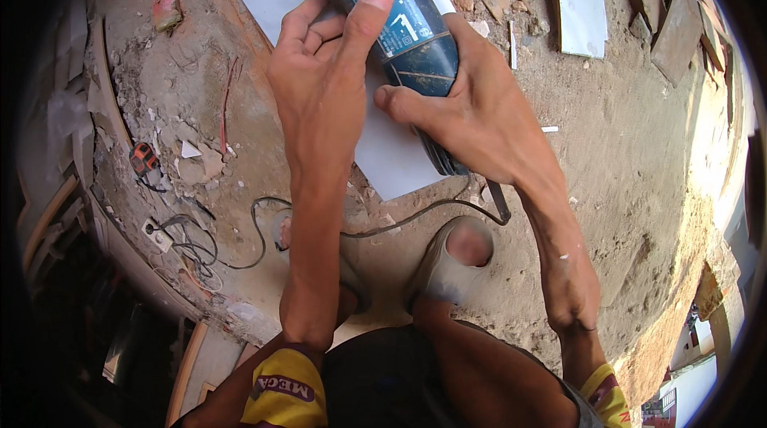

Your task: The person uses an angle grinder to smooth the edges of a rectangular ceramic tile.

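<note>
A blue corded angle grinder [435, 52] with a dusty grey head is held up in front of me at the top of the view. My right hand [467, 96] wraps round its rear body, thumb across the near side. On the other side, my left hand [327, 60] lays its thumb over the label while its fingers curl by the casing; how far they reach beneath is hidden. Cut off by the upper edge, the working end of the grinder shows no disc. Under the tool lies a long white panel [391, 176] on the ground.
The black power cord [375, 232] loops past my feet to a white socket block [156, 234] at left. An orange-black tape measure [143, 159] and a red bottle [166, 3] lie leftward. Panel offcuts [579, 4] and broken boards [679, 40] are at far right.
</note>
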A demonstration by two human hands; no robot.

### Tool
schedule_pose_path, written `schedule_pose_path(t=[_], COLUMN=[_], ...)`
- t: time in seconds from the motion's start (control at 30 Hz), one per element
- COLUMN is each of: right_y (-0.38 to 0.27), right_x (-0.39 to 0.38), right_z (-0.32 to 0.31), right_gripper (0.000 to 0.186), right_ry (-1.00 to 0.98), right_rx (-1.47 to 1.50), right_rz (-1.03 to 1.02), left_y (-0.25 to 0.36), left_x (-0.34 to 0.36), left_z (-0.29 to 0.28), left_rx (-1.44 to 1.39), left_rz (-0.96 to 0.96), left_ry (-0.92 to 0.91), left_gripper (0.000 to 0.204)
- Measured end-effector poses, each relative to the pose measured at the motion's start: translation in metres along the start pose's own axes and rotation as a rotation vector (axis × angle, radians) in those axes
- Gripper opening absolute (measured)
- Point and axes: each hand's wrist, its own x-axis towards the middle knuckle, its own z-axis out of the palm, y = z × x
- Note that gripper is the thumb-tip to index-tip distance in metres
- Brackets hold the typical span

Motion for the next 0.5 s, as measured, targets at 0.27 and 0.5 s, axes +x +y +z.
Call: schedule_pose_path(t=[0.27,0.5], right_y=[-0.01,-0.018], right_x=[0.044,0.06], right_z=[0.01,0.011], right_gripper=[0.058,0.061], right_ry=[0.042,0.046], right_rx=[0.036,-0.009], right_rz=[-0.21,-0.222], left_y=[0.009,0.009], left_x=[0.045,0.065], left_z=[-0.009,-0.015], left_rx=[0.086,0.109], left_rz=[0.069,0.077], left_ry=[0.03,0.003], left_gripper=[0.088,0.09])
